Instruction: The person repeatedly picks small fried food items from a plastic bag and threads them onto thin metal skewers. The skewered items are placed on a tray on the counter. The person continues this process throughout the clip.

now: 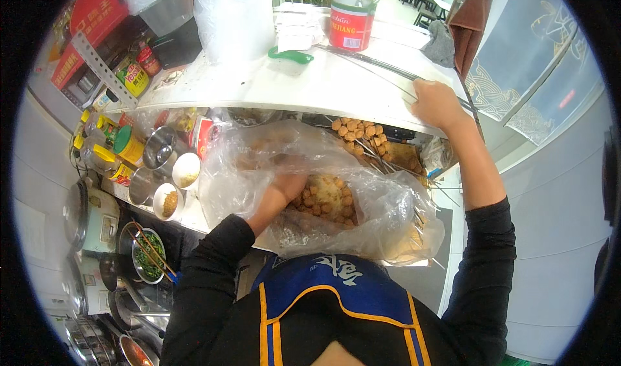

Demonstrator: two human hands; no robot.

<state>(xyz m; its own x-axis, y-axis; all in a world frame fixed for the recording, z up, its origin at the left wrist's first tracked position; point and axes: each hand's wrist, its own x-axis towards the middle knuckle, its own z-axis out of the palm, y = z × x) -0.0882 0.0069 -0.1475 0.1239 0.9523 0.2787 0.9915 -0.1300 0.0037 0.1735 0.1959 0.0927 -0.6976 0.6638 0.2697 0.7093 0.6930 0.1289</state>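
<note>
My left hand (290, 180) reaches into a large clear plastic bag (233, 191). Its fingers are blurred behind the plastic, so what they hold is hidden. Beside it, many small brown food balls (318, 206) lie in the bag around a pale yellowish patch. On the white upper shelf, my right hand (436, 101) is closed around a bundle of long thin metal rods (373, 60), which look like skewers. Behind the bag, more brown balls (356, 131) sit in a heap with metal skewers (381, 157) by them.
A red can (350, 24), a green-handled tool (291, 55) and a grey cloth (439, 43) rest on the white shelf (233, 87). White bowls (187, 169), steel bowls (164, 148) and seasoning containers crowd the left. Below them, chopped greens fill a metal bowl (149, 257) with chopsticks across it.
</note>
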